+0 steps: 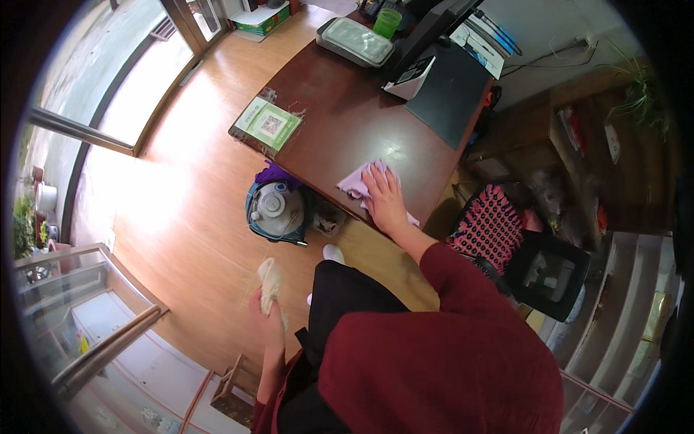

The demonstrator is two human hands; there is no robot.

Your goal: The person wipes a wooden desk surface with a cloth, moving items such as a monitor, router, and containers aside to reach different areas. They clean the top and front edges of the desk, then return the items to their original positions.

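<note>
My right hand (386, 200) lies on a pinkish-lilac cloth (355, 184), pressing it flat against the near end of a dark red-brown wooden desk (347, 119). Part of the cloth is hidden under the palm, and one corner shows by the wrist at the desk's edge. Down at my left side, my left hand (267, 314) grips a crumpled cream cloth (269, 282) above the floor. A green card with a printed code (265, 123) lies at the desk's left edge, with frayed clear tape around it.
A lidded container (355, 42), green cup (387, 23) and white device (410, 78) stand farther up the desk. Against its left side is a round grey-white appliance (277, 209). A chair with a patterned cushion (486, 228) stands right; a glass display case (103, 320) lower left.
</note>
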